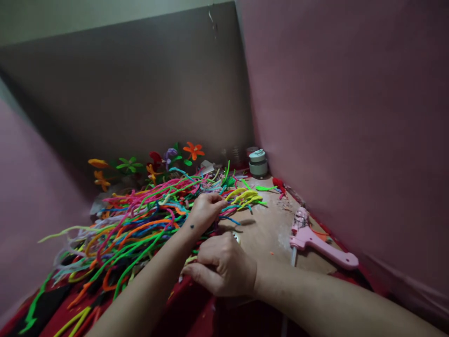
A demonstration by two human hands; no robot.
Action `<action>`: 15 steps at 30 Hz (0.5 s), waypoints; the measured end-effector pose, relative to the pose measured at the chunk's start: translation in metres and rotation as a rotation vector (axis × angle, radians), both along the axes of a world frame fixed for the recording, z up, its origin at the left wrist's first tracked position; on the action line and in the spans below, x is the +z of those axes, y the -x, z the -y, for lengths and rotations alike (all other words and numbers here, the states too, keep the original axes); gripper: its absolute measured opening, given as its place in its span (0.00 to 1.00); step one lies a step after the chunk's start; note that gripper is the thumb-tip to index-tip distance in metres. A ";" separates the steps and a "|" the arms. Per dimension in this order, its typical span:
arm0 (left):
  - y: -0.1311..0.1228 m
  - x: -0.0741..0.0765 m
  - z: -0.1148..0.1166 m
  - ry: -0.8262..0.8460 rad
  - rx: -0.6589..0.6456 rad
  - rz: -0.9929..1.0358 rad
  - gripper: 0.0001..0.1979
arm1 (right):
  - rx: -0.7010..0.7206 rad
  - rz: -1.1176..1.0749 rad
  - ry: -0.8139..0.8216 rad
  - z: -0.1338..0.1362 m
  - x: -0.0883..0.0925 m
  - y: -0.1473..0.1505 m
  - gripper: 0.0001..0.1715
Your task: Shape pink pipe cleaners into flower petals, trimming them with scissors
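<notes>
My left hand [206, 210] reaches in over the edge of a heap of colourful pipe cleaners [140, 224], its fingers pinched together. The pinch lies close to several yellow pipe cleaners [245, 196] with bent ends; what it holds, if anything, is hidden. Nearer to me, my right hand [226, 264] is curled closed, with the thumb along the bent forefinger. A short pale yellow piece [191, 259] shows beside its fingers, but I cannot tell whether it is gripped. A small round pale object [236, 238] peeks out behind the right knuckles.
On the brown board [266, 229] at the right lies a pink glue gun [322, 245]. A lidded pale green container [258, 164] stands at the back by the pink wall [351, 117]. Pipe-cleaner flowers, one an orange flower [193, 150], line the back left. Red cloth [189, 309] lies in front.
</notes>
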State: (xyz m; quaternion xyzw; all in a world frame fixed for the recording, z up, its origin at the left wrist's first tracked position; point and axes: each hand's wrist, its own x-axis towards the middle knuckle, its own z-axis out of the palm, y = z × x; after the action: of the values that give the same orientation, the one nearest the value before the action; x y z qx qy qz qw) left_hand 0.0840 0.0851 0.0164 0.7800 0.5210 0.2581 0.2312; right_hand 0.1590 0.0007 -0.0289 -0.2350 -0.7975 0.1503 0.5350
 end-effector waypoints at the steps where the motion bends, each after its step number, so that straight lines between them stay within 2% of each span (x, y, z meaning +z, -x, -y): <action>1: -0.007 -0.001 -0.004 -0.036 -0.004 -0.038 0.13 | -0.021 -0.019 -0.010 -0.001 0.000 0.000 0.24; 6: -0.037 -0.003 -0.021 -0.201 0.002 -0.157 0.11 | -0.085 -0.059 -0.037 -0.004 0.003 -0.003 0.23; 9: -0.049 -0.012 -0.030 -0.307 0.032 -0.231 0.10 | -0.086 -0.061 -0.057 -0.004 0.006 -0.004 0.23; 13: -0.055 -0.028 -0.040 -0.363 0.049 -0.302 0.09 | -0.095 -0.042 -0.064 -0.006 0.007 -0.003 0.24; 15: -0.052 -0.031 -0.043 -0.363 0.036 -0.313 0.08 | -0.112 -0.035 -0.080 -0.008 0.006 -0.003 0.23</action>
State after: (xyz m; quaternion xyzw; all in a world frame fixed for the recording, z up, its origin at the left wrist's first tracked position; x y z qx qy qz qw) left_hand 0.1361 0.1282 -0.0146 0.8300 0.5092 0.2276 -0.0011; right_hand 0.1617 0.0090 -0.0225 -0.2549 -0.7790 0.0924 0.5653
